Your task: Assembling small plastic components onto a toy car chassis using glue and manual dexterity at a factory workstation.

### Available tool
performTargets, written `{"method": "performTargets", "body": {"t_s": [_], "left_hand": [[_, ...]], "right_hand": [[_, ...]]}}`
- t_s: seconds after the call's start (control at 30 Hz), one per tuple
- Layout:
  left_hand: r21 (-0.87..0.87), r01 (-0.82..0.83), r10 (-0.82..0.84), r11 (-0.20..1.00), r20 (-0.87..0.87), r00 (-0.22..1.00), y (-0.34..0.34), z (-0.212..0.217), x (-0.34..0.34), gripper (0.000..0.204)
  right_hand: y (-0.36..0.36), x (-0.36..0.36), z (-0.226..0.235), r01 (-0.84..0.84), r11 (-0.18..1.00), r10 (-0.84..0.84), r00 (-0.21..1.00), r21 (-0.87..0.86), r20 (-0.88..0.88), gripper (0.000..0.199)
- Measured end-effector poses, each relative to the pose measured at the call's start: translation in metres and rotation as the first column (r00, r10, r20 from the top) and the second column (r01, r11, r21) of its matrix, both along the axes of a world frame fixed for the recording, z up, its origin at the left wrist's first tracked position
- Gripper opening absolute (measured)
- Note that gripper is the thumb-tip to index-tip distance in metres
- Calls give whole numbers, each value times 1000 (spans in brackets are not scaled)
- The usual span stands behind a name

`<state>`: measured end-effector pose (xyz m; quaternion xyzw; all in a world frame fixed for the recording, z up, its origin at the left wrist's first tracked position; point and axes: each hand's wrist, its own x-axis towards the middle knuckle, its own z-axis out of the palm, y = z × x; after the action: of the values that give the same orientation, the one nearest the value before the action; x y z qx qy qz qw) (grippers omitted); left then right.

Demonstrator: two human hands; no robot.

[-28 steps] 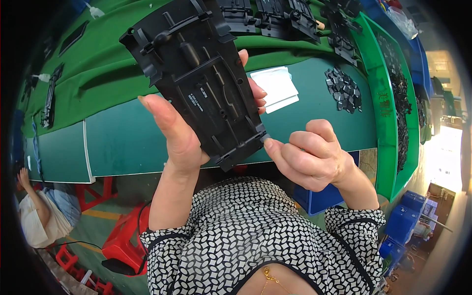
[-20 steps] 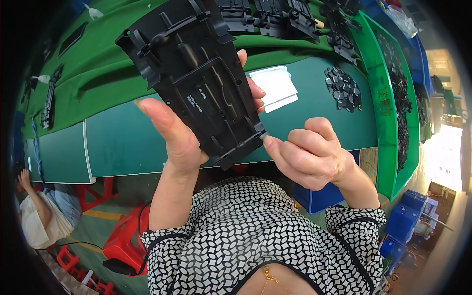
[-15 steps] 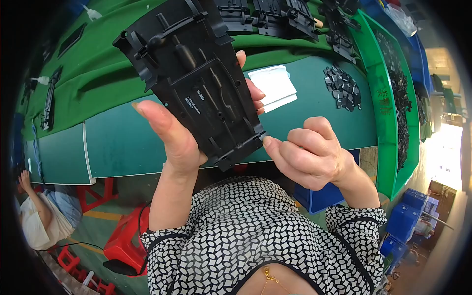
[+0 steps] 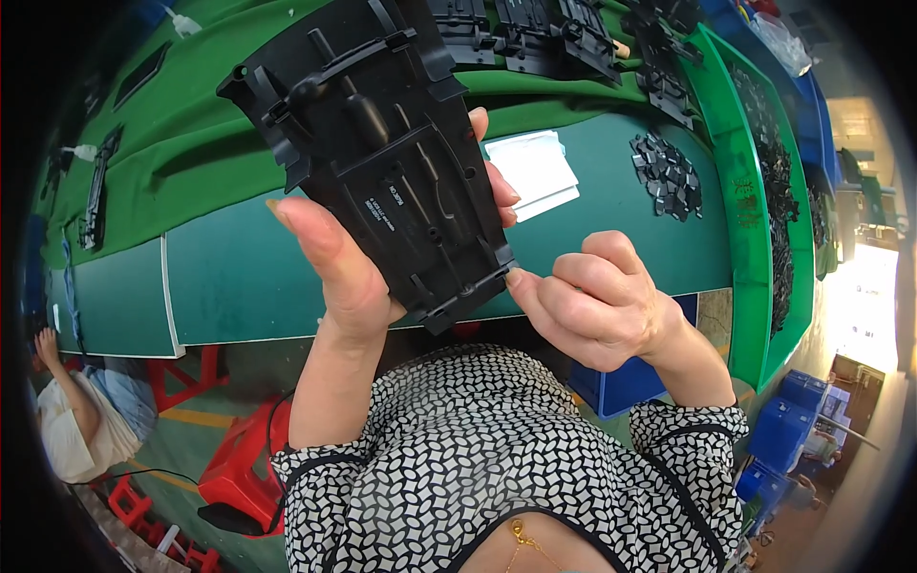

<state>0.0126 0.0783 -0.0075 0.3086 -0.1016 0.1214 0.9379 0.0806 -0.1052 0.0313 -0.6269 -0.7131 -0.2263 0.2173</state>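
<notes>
Left hand [image 4: 353, 277] gripping a ribbed, matte black plastic chassis [image 4: 382, 153], curled right hand [image 4: 597, 306] pinching its lower corner, smooth teal workbench [image 4: 239, 267], green cloth [image 4: 191, 105], small black clips [image 4: 669, 177], red stools [image 4: 234, 458]

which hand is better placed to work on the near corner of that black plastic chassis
Right. The right hand already has its fingertips at the near corner of the black plastic chassis, and looks free. The left hand is wrapped around the chassis, holding it up, so it is probably best kept as the support.

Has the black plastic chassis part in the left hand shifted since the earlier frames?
Yes. The black plastic chassis part has crept slightly up and left against the white paper pad on the bench; the left hand grips it.
</notes>
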Motion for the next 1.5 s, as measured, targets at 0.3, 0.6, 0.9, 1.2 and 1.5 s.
{"method": "performTargets", "body": {"t_s": [0.3,0.6,0.9,1.2,1.5], "left_hand": [[-30,78,-77,997,40,996,5,1,-3,110],[-207,134,-179,969,-216,960,13,12,5,71],[-380,181,-297,907,-272,915,17,25,3,75],[-124,-67,66,990,-15,998,12,38,-9,63],[348,-422,324,837,307,895,-17,25,-40,60]], "right_hand": [[4,-2,0,14,1000,-14,999,-9,-45,23],[17,6,26,44,970,-162,849,-239,-503,13],[20,15,60,-24,970,-166,661,-241,-731,12],[7,-11,64,155,988,-108,660,-5,-744,12],[-6,-44,-1,243,970,-54,102,-28,-993,19]]}}
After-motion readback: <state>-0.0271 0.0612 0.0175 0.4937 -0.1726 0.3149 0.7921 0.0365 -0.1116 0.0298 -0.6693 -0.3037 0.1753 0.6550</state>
